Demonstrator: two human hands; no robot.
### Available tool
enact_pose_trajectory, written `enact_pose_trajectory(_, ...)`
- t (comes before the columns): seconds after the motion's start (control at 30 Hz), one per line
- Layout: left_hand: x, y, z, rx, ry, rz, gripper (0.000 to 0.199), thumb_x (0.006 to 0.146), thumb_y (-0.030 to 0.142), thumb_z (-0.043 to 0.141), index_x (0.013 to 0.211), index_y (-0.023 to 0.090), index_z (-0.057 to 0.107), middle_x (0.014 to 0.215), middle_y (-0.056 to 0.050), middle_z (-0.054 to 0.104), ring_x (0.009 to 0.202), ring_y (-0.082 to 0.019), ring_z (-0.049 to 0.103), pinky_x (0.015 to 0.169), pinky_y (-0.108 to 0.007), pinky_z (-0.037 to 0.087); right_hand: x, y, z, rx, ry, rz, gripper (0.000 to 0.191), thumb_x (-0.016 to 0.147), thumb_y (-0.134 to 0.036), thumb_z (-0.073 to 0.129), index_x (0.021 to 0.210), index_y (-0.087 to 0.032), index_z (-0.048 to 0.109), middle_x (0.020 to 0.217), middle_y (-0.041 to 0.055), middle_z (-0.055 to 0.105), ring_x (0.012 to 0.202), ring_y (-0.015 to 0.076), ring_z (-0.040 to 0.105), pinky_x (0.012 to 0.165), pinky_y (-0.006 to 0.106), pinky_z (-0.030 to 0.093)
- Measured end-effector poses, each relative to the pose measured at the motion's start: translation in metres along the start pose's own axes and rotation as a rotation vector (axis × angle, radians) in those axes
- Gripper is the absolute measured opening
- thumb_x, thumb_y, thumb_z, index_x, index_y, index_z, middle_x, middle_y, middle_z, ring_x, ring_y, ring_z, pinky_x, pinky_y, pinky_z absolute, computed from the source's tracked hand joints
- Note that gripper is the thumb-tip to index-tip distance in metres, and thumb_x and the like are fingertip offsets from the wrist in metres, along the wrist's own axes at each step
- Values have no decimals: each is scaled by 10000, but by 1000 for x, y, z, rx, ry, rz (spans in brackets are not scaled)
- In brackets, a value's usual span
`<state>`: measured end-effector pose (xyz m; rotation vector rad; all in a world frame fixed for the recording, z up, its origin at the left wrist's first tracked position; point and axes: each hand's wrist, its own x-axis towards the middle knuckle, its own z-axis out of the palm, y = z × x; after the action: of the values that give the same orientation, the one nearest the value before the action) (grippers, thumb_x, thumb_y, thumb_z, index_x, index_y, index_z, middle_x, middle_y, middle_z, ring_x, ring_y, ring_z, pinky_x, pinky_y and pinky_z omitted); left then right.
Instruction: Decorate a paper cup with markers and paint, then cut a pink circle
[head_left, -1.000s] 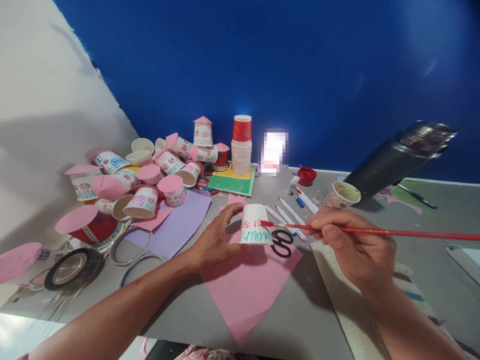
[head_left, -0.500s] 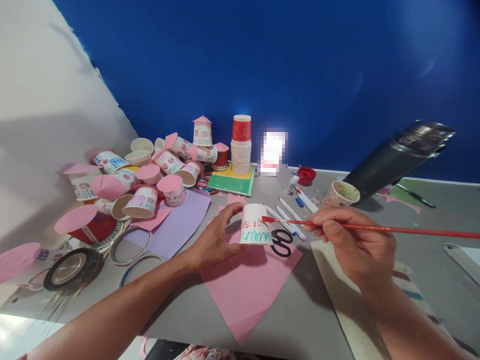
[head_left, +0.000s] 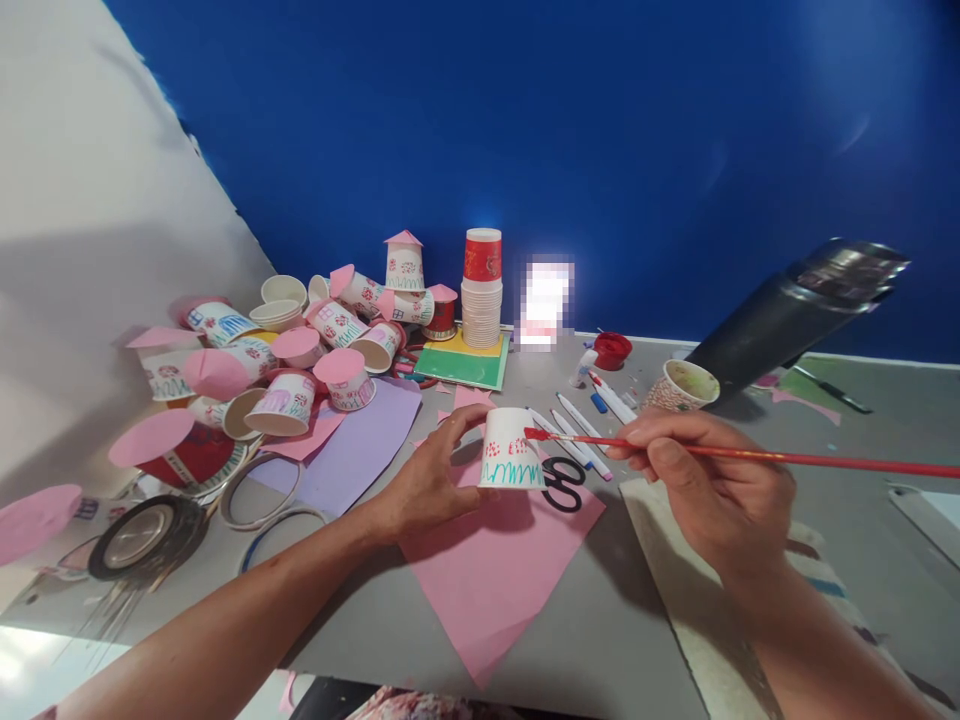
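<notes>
My left hand grips a white paper cup from its left side, upside down above the pink paper. Red dotted marks and a wavy green line decorate the cup. Between the thumb and fingers of my right hand is a red paintbrush. Its red tip meets or nearly meets the cup's right side. Behind the cup lie black-handled scissors and several white markers. A small tub of red paint sits farther back.
Decorated cups with pink paper tops crowd the left. A cup stack stands on a green-and-yellow board. Tape rolls lie front left. A patterned cup and dark flask are at right, near a stained cloth.
The brush tip has stayed at the cup's right side, with only a very slight shift of the right hand and brush. The cup and left hand look still.
</notes>
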<state>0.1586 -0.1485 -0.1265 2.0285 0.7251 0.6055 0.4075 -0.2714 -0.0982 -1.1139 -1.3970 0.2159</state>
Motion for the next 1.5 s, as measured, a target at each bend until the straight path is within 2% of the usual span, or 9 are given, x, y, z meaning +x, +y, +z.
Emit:
enact_pose_trajectory(0.47,0,-1,1,44,17,72,717,755,153,763,1399,274,472,1471,-101,575,1384,-296,553,1179,-523,460,-3,2,-1,9,7,24,126,996,-244,650,982,-256,775,845,30,768,717,186,706,582,313,513)
enact_pose_trajectory(0.67,-1,1,2,119,12,97,709,762,142,752,1397,279,468,1449,-96,590,1352,-300,570,1160,-522,469,0,-3,2,35,-61,-1,142,1012,-250,622,988,-263,762,811,23,762,706,179,711,568,296,518)
enact_pose_trajectory(1.03,-2,1,1,138,-5,76,722,763,166,762,1407,279,456,1449,-86,582,1352,-297,569,1159,-508,467,0,-3,3,17,-95,4,153,1013,-246,617,980,-259,766,817,23,773,718,179,716,592,294,551)
enact_pose_trajectory(1.17,-1,4,1,132,4,68,703,768,188,766,1395,274,462,1441,-87,590,1346,-291,574,1155,-499,472,0,-1,3,62,-54,19,145,1008,-253,630,984,-256,773,812,25,772,714,178,707,575,293,528)
enact_pose_trajectory(1.37,-1,2,1,84,19,82,697,757,166,756,1387,275,479,1452,-101,586,1369,-295,566,1174,-507,464,-1,-1,2,95,-18,59,224,1050,-313,565,997,-254,775,838,36,763,691,166,639,603,307,507)
enact_pose_trajectory(1.47,-1,-2,1,-4,-7,73,744,757,196,797,1416,289,466,1497,-108,548,1411,-299,539,1200,-514,447,-1,0,4,5,-79,109,187,994,-396,664,1072,-263,769,919,46,758,735,176,646,627,306,517)
enact_pose_trajectory(1.5,-2,-4,1,-47,-20,71,766,756,218,820,1427,299,460,1510,-108,536,1425,-301,529,1204,-514,446,-1,1,5,-30,-119,120,271,943,-462,724,1132,-271,761,958,49,748,749,182,647,627,307,521)
